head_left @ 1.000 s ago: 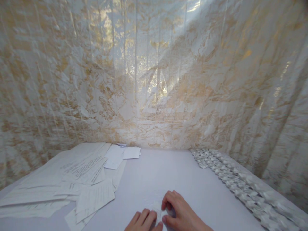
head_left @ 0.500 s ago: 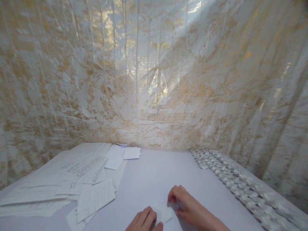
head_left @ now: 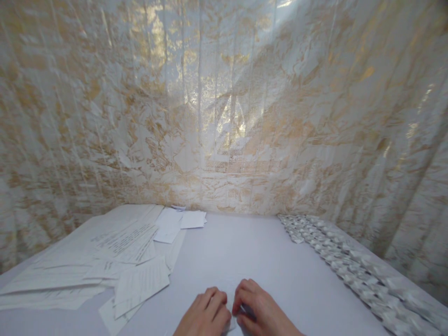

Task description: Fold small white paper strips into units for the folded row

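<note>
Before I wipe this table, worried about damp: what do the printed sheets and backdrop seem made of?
Printed sheets: matte paper, shown by thin edges and text lines. Backdrop: glossy, probably plastic film, judging by bright reflections and vertical creases.

Shows plain, pale lavender-white on the bench [head_left: 227, 247]. Turns off-white on the larger sheets [head_left: 129, 242], lined with rows of dark grey print, and brighter plain white on the small cards [head_left: 168, 226]. Repeats a braided pattern of white and grey along the strips [head_left: 336, 256]. Spreads silvery white over the sheeting [head_left: 224, 116], marbled with gold-brown blotches. Looks whitish on the scrap [head_left: 232, 327] between the fingers [head_left: 213, 301].
</note>
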A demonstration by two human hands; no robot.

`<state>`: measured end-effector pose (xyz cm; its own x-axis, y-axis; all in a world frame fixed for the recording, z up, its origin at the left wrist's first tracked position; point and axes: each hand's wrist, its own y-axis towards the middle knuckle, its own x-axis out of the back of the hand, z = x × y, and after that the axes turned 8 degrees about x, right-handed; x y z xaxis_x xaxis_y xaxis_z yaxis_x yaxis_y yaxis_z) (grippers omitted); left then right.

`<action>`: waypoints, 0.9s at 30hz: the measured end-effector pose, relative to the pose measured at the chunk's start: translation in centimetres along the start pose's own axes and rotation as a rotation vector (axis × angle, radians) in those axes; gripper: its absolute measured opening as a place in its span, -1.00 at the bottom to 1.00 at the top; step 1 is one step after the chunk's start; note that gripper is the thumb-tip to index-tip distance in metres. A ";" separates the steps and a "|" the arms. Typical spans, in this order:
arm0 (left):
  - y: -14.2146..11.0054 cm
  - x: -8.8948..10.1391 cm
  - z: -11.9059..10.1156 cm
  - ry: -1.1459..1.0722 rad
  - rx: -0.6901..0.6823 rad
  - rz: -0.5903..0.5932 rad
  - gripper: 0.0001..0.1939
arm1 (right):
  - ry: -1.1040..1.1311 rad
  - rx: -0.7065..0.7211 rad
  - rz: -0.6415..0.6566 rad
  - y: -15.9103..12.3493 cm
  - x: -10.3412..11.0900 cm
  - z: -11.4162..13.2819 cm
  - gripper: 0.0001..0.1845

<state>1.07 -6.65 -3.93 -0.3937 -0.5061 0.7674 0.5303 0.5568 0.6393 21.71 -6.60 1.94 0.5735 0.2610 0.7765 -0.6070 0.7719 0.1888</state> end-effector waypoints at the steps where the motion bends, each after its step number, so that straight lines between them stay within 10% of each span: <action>1: 0.4 0.6 0.5 -0.026 -0.014 0.030 -0.75 | 0.002 0.014 0.000 0.0 0.0 -0.1 -0.63; 4: 1.7 3.0 1.2 -0.054 -0.026 0.207 -0.66 | -0.003 0.070 0.000 0.0 0.2 -0.2 -0.64; 10: 2.0 3.5 0.8 -0.075 -0.150 0.060 -0.74 | -0.096 0.111 0.040 -0.1 0.4 -0.3 -0.77; 27: 2.0 4.1 -0.2 -0.198 0.331 0.342 -0.93 | 0.039 -0.043 -0.135 0.5 -1.1 1.3 -0.68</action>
<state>0.63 -7.74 0.46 -0.3909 -0.1424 0.9093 0.3999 0.8636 0.3071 20.11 -7.24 1.97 0.6698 0.1747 0.7217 -0.4994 0.8253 0.2636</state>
